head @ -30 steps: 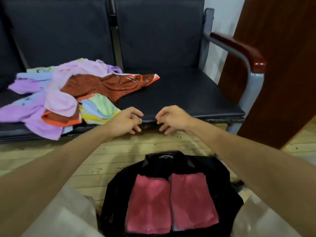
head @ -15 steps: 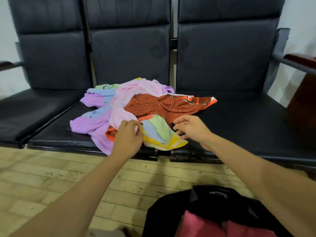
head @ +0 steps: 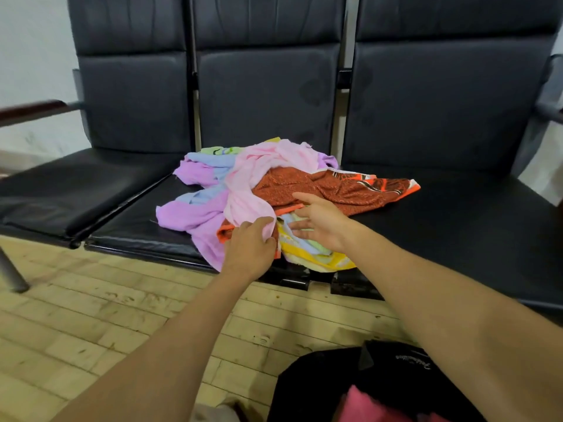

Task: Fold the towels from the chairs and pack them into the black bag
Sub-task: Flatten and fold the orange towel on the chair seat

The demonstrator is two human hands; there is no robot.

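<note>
A heap of towels lies on the middle seat of a row of black chairs [head: 457,226]: a pale pink towel [head: 253,178], a purple one [head: 195,214], a rust-orange patterned one [head: 335,187] and a yellow-green one [head: 316,257] at the front. My left hand [head: 249,248] pinches the lower edge of the pale pink towel. My right hand [head: 320,223] lies with spread fingers on the yellow-green towel, under the rust-orange one. The black bag [head: 323,388] stands open on the floor at the lower right, with a folded pink towel [head: 371,406] inside.
The chairs have dark backrests and wood-topped armrests [head: 30,109] at the far left and right. A metal chair leg [head: 12,275] stands on the pale wooden floor [head: 91,330]. The left seat [head: 70,190] holds nothing.
The camera has turned left and up, away from the bag. Both hands have moved from the seat's front edge onto the towel heap, and my left hand has taken hold of the pale pink towel.
</note>
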